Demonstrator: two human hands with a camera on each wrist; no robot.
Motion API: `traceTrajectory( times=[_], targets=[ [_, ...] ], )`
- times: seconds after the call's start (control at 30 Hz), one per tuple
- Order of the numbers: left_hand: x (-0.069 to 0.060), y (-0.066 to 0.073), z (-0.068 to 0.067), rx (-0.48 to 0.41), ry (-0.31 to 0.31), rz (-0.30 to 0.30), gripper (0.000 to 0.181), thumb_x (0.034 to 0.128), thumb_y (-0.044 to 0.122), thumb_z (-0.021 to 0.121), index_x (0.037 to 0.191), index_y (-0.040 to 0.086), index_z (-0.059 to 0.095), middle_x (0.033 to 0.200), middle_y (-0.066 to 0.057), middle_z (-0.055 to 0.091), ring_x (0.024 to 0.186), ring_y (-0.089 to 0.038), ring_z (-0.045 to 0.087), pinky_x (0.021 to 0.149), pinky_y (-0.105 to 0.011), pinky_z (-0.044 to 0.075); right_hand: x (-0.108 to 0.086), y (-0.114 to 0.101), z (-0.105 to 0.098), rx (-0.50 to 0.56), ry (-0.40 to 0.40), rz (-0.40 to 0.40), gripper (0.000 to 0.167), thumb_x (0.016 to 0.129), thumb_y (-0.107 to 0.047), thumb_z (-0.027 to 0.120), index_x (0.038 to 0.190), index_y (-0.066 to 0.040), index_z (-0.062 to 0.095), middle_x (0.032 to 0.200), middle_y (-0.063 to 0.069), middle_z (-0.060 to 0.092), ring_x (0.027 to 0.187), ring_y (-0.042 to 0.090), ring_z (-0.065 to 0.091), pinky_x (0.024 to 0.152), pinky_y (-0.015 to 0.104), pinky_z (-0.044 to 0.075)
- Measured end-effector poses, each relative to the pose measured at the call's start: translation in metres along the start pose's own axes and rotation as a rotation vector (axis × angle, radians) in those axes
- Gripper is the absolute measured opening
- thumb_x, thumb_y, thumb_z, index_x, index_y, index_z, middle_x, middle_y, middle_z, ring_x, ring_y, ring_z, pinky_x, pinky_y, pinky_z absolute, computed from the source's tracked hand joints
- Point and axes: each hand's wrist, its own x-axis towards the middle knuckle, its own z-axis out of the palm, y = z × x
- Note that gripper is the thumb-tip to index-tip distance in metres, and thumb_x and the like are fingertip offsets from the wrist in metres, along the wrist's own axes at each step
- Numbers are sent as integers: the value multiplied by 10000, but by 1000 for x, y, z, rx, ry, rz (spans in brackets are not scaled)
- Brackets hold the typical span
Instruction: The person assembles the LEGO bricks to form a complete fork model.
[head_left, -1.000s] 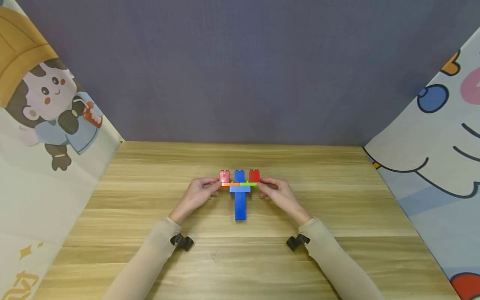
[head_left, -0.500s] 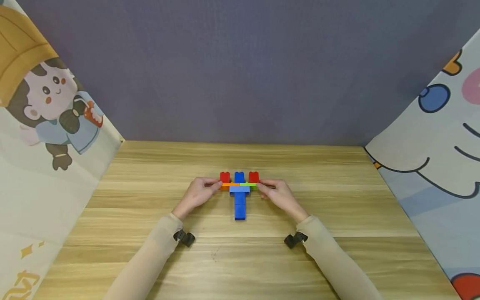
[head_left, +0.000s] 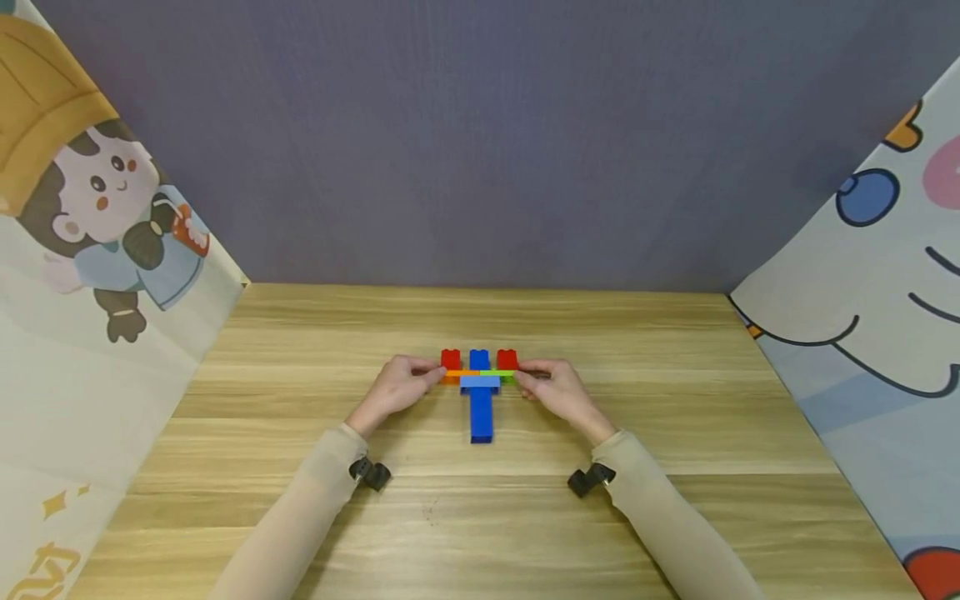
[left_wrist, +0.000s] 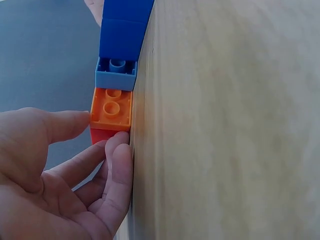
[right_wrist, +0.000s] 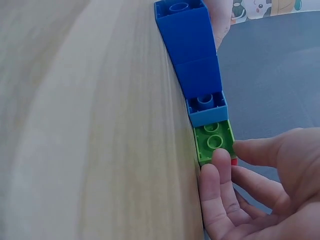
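A trident-shaped build of toy building blocks lies on the wooden table in the head view. Its dark blue stem points toward me, with a light blue block across the top. Beyond that sit an orange block on the left and a green block on the right. Two red blocks and a blue block form the far prongs. My left hand pinches the orange end between thumb and fingers. On the other side, my right hand pinches the green end; its fingertips partly cover the block's underside.
The wood-grained table extends around both arms. A grey panel stands behind it. Walls with cartoon prints rise at left and right. Each wrist carries a small black camera.
The far prongs have shifted slightly toward me, and the build's tilt has changed a little. Both hands keep their pinch and have barely moved.
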Motion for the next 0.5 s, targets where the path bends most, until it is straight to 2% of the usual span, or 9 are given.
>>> traceTrajectory(
  times=[0.07, 0.17, 0.27, 0.4, 0.5],
  targets=[
    [1, 0, 0, -5, 1, -3, 409, 1050, 363, 653, 1317, 71, 756, 1372, -141, 726, 1207, -296, 665, 1032, -492, 558, 1, 1, 0, 5, -1, -7, 402, 1054, -227, 684, 1374, 17, 688, 1100, 176, 792, 856, 167, 740, 791, 298, 634],
    [1, 1, 0, -17, -5, -12, 412, 1051, 357, 657, 1322, 62, 751, 1239, -127, 772, 1015, -243, 685, 871, -386, 572, 2, 3, 0, 11, -1, -12, 405, 1056, -220, 680, 1373, 31, 683, 1104, 186, 789, 852, 162, 738, 796, 311, 639],
    [2, 1, -1, -38, -19, -21, 426, 1053, 351, 659, 1341, 46, 734, 1123, -107, 788, 859, -194, 661, 736, -294, 527, 3, 3, 0, 17, 1, -13, 407, 1054, -217, 681, 1374, 35, 680, 1087, 186, 790, 842, 158, 734, 796, 312, 641],
    [1, 0, -2, -58, -28, -8, 454, 1056, 350, 656, 1370, 26, 707, 1166, -124, 788, 882, -178, 700, 745, -270, 557, 2, 3, 0, 29, 3, -10, 405, 1048, -220, 689, 1372, 22, 685, 1081, 177, 791, 842, 163, 733, 794, 303, 638],
    [-3, 0, -6, -74, 3, 28, 439, 1055, 324, 662, 1380, 31, 699, 1238, -148, 774, 981, -221, 738, 796, -283, 593, 1, 3, -2, 50, 8, -5, 409, 1047, -220, 687, 1382, 16, 678, 1141, 197, 783, 883, 196, 752, 819, 319, 644]
  ],
)
